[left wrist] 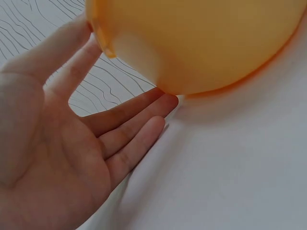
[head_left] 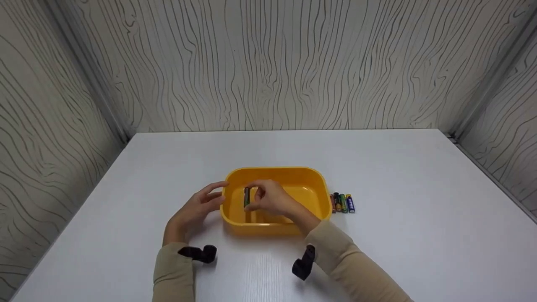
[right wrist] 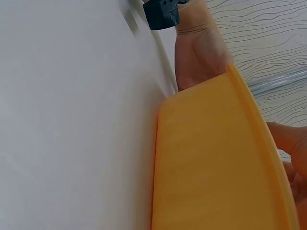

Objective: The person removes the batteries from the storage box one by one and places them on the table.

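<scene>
A yellow plastic tub (head_left: 277, 230) stands on the white table. Over its left part, my right hand (head_left: 272, 199) pinches a dark battery (head_left: 247, 198) by its two ends, between thumb and finger. Whether the battery touches the tub's floor I cannot tell. My left hand (head_left: 204, 205) is at the tub's left end, its fingers spread. In the left wrist view, the upper fingertips of the left hand (left wrist: 62, 143) touch the rim and the lower ones lie by the tub's base. The tub wall (right wrist: 216, 158) hides most of the right hand in the right wrist view.
Just right of the tub, several batteries (head_left: 343, 203) of various colours lie side by side in a row, close to its wall. The white table (head_left: 419, 201) is bounded by wood-grain patterned panels (head_left: 268, 67) at the back and sides.
</scene>
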Demonstrator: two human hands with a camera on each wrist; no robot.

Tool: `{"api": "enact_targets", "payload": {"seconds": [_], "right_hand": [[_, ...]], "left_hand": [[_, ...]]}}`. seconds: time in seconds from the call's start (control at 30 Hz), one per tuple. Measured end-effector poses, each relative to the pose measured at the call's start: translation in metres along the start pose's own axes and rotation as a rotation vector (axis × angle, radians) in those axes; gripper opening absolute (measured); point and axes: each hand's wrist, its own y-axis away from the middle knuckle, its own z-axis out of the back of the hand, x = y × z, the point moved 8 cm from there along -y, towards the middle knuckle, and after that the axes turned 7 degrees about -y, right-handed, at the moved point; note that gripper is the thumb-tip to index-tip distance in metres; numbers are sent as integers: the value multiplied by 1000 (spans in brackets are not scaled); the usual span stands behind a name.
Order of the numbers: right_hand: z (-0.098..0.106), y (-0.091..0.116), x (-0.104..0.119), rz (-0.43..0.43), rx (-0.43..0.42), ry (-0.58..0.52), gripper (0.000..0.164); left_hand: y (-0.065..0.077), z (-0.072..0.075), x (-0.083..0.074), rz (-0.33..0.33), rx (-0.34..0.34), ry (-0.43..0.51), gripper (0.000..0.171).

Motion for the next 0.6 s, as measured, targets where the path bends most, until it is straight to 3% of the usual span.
{"api": "enact_targets", "payload": {"seconds": [0.13, 0.37, 0.6], "right_hand": [[5, 4, -3, 11, -3, -29, 52], [18, 14, -2, 103, 5, -49, 55], [34, 25, -8, 118, -13, -89, 57]], "left_hand": [[0, 0, 2, 17, -2, 10, 53], [1, -1, -1, 2, 5, 24, 51], [3, 1, -4, -5, 3, 8, 49]]}}
